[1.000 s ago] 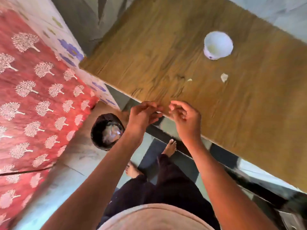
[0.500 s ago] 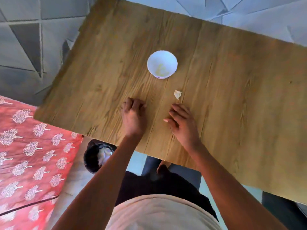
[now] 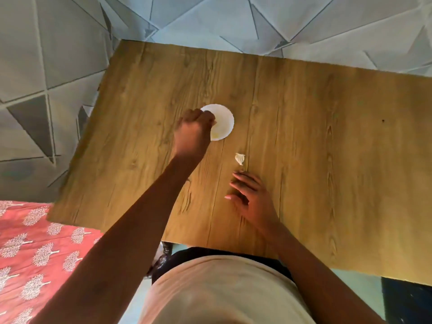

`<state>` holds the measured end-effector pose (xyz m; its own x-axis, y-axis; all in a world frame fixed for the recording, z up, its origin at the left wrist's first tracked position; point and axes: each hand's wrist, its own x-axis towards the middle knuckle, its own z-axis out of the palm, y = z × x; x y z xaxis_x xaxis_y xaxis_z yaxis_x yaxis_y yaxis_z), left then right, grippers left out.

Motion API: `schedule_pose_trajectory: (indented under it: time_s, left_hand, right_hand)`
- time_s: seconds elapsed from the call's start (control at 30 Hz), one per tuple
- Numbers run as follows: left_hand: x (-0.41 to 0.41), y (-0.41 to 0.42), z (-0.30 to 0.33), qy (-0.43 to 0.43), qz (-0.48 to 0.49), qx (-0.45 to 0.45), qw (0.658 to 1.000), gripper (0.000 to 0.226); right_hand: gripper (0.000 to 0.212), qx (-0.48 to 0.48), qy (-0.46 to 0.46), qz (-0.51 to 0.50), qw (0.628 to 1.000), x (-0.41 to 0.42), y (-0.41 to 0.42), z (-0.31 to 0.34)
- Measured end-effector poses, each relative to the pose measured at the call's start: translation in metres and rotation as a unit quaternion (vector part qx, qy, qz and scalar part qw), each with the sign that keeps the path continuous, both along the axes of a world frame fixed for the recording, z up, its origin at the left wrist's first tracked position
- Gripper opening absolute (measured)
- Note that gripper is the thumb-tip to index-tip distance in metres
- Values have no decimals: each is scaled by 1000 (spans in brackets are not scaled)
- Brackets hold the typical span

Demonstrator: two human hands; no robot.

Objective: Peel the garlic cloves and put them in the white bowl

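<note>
The left hand [image 3: 195, 127] is bunched over the near-left rim of the bowl [image 3: 222, 123], fingers curled tight around something pale that just shows at the fingertips; from where I stand I take it for a peeled clove, though it is too small to be sure. The right hand [image 3: 251, 198] lies slack on the desk [image 3: 327, 160], fingers loosely spread and holding nothing, its fingertips aimed at 12 o'clock toward the clove [image 3: 240, 158] that lies just beyond them. That clove sits at about 5 o'clock from the bowl, near it but apart, and looks to be in its skin.

The step in hand seems to be the drop into the bowl. To do it well, the left hand wants to be carried a little farther over the middle of the bowl before the fingers loosen, since it hangs at the rim now and a small slick clove could bounce off the edge onto the desk. Letting go low would help. The right hand is well placed to pick up the clove on the desk next.

Counted: one bowl, with something pale yellowish inside that I cannot count; one clove lying on the desk; perhaps one more in the left hand; two hands; one desk. A red patterned bed [image 3: 35, 253] lies at 8 o'clock.
</note>
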<state>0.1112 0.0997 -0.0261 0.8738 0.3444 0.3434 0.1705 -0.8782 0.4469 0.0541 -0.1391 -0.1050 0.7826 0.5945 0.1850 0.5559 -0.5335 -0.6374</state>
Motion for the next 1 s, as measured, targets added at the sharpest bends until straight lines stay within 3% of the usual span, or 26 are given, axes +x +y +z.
schedule_pose_trajectory:
  time_s: [0.1, 0.2, 0.4, 0.53, 0.73, 1.0]
  left_hand:
    - [17, 12, -5, 68, -46, 86, 993, 23]
    - [18, 15, -6, 79, -60, 102, 990, 28]
    - [-14, -9, 1, -14, -49, -42, 998, 23]
    - [-42, -49, -7, -49, -168, -107, 979, 18]
    - [-39, -71, -39, 74, -147, -166, 972, 36]
    - [-39, -72, -51, 44, -85, -229, 969, 34]
  right_hand:
    - [36, -2, 3, -13, 1000, -1, 2, 5]
    - [35, 0, 19, -20, 1000, -3, 3, 10]
    - [29, 97, 73, -156, 980, 5, 11, 30]
    - [25, 117, 112, -272, 948, 29, 18, 40]
    - [25, 112, 210, -290, 927, 61, 24, 42]
    - [24, 80, 247, -253, 932, 73, 25, 46]
